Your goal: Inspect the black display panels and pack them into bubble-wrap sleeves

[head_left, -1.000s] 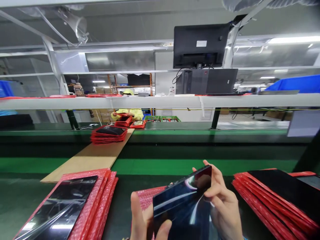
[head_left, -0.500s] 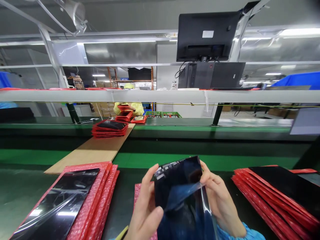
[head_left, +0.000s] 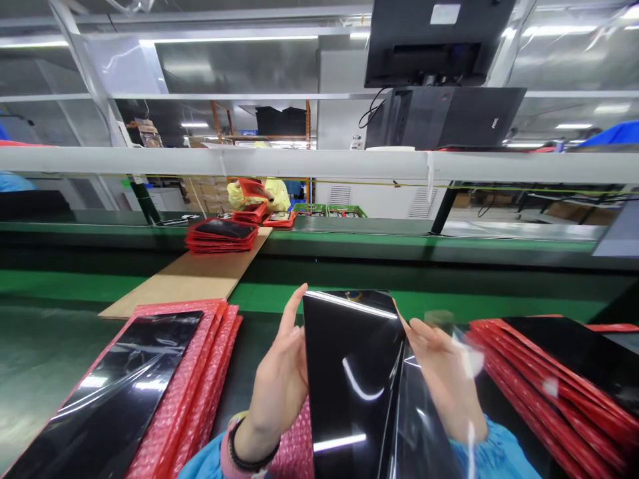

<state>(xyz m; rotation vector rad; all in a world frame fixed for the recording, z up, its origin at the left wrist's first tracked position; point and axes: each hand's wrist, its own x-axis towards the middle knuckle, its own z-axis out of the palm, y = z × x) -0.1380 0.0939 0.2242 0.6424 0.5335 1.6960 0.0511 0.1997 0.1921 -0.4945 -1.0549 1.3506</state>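
A glossy black panel [head_left: 349,379] stands upright in front of me. My left hand [head_left: 279,379] grips its left edge, index finger pointing up. My right hand [head_left: 444,379] pinches a clear protective film [head_left: 424,426] that hangs loose off the panel's right side; the hand shows partly through the film. Under the panel lies a red bubble-wrap bag [head_left: 294,452].
A stack of red bags with a black panel on top [head_left: 124,392] lies at the left; a second stack [head_left: 559,372] lies at the right. Beyond run a green conveyor belt [head_left: 449,303], a brown board [head_left: 190,279] and a further stack [head_left: 222,235]. Opposite, a person in yellow [head_left: 257,193] handles red bags.
The panel has swung from a flat tilt to upright. The film has come away from its face and now hangs at the right in my right hand. My head tilted down.
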